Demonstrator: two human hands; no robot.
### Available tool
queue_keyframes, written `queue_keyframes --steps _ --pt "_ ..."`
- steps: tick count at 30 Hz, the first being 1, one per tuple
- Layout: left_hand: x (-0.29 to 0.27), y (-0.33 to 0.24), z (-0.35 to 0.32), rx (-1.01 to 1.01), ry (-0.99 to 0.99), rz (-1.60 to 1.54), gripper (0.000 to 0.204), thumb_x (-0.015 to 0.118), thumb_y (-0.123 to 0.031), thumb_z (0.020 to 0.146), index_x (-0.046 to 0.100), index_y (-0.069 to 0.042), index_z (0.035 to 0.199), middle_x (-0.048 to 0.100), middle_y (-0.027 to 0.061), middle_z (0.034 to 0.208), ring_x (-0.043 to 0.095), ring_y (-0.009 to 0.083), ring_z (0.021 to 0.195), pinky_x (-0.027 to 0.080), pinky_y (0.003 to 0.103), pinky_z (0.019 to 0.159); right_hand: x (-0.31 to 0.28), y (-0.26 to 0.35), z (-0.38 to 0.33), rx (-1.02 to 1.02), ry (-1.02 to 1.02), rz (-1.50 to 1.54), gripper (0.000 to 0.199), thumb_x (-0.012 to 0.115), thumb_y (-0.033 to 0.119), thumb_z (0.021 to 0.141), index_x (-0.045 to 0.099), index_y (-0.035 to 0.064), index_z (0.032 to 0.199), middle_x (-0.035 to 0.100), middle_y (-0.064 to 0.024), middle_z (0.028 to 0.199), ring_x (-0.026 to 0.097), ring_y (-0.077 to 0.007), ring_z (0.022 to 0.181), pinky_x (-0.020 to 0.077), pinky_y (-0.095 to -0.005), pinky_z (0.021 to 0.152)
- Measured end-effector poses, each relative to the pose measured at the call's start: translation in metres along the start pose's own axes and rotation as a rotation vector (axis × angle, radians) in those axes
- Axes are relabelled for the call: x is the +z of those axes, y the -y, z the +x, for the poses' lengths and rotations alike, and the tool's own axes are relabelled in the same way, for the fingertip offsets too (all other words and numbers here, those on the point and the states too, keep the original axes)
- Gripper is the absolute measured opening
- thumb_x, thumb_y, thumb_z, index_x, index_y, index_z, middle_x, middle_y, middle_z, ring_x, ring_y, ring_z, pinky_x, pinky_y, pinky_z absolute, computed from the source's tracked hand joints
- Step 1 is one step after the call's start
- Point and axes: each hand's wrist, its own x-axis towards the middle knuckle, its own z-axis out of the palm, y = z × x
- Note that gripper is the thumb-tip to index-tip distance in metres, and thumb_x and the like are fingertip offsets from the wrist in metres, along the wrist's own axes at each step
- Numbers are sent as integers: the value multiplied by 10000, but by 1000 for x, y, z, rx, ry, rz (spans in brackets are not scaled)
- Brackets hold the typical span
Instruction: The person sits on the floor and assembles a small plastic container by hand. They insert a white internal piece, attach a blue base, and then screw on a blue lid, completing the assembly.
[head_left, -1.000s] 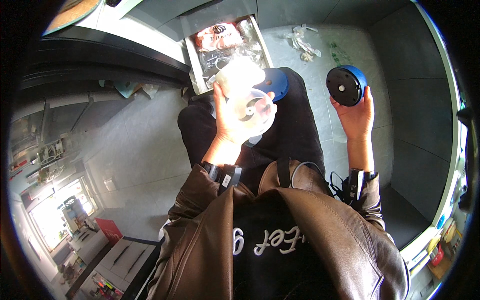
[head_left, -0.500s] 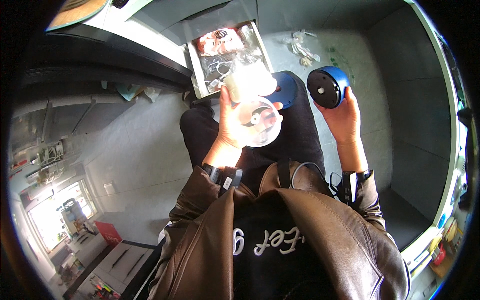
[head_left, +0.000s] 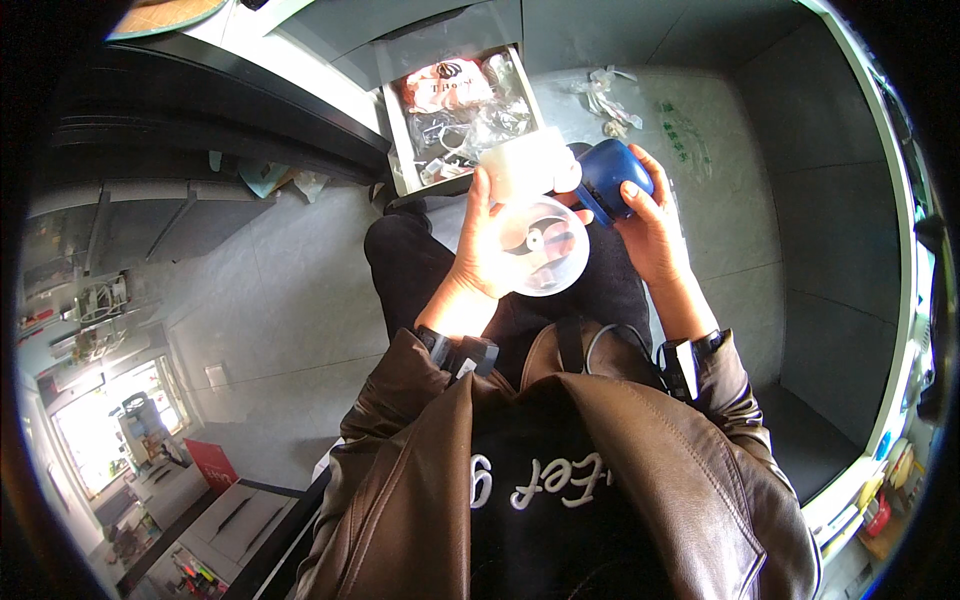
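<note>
My left hand (head_left: 484,252) holds a clear round plastic bowl (head_left: 560,275), with a pale hub and curved blade-like shapes showing at its middle. A white cylindrical piece (head_left: 520,168) with a rounded knob at its right end sits just above the bowl, against my left fingers; the light on it is strong. My right hand (head_left: 655,232) is closed round a blue domed part (head_left: 612,175), tilted so that its dark underside turns left. This part is close to the white piece and the bowl; whether they touch I cannot tell.
Beyond my hands, an open drawer (head_left: 397,140) holds a pink printed bag (head_left: 445,86), clear plastic wrapping and white small parts. Crumpled plastic (head_left: 603,98) lies on the grey floor (head_left: 735,225). A dark cabinet front (head_left: 210,110) runs along the upper left.
My right hand has brought the blue domed part leftward, tipping it toward the bowl. My left hand has shifted slightly right with the bowl and white piece. The blue disc over my lap is no longer distinct.
</note>
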Motion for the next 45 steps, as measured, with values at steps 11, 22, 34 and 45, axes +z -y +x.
queue_keyframes --steps 11,22,34,45 --pt "-3 10 -2 10 22 -8 1135 387 -947 843 380 -78 1574 508 252 1507 634 413 1238 544 599 989 -3 -13 1 80 35 288 637 716 349 974 411 92 1471 552 -169 1398 635 -317 1220 550 -571 1037" --pt "-3 10 -2 16 -9 -5 1203 413 -971 804 351 -58 1586 439 200 1577 519 426 1382 519 623 1011 14 -4 -6 -4 90 169 752 776 379 923 381 167 1527 545 -146 1386 617 -308 1221 540 -497 1008" --pt "-7 6 -6 81 -107 31 1186 369 -973 818 424 -25 1528 565 193 1438 673 357 1140 572 577 957 20 1 -6 -170 72 -105 895 876 254 842 349 112 1551 473 -179 1465 477 -301 1370 378 -455 1166" --pt "13 0 -11 97 -175 168 1143 325 -954 854 422 -50 1546 555 169 1474 605 350 1272 541 563 1008 15 0 -8 4 91 70 843 828 422 856 449 28 1497 617 -141 1337 636 -239 1210 530 -404 1028"
